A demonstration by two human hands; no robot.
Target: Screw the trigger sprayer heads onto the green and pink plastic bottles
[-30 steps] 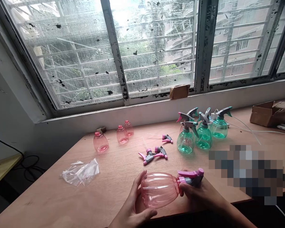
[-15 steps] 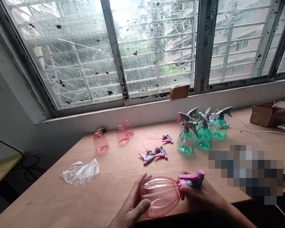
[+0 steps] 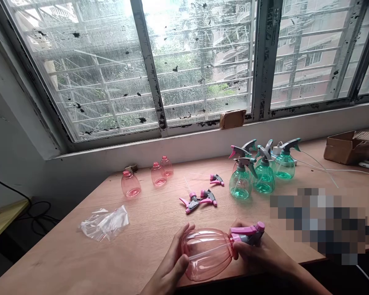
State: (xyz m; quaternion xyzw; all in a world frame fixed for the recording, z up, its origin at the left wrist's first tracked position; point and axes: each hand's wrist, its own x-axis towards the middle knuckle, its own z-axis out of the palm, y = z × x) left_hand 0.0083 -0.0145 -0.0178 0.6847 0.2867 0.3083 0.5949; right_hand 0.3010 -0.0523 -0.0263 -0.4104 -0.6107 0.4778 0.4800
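- Left hand cups the belly of a clear pink spray bottle lying on its side. Right hand is closed round the pink-and-grey trigger head at its neck, in front of the green spray bottles.
- The wooden table bears the bottle, which should steady any twist.
- Best practice, judging by the grip: keep the body fixed, turn only the collar, and keep it square to the neck.
- Left of the green spray bottles lie loose trigger heads.
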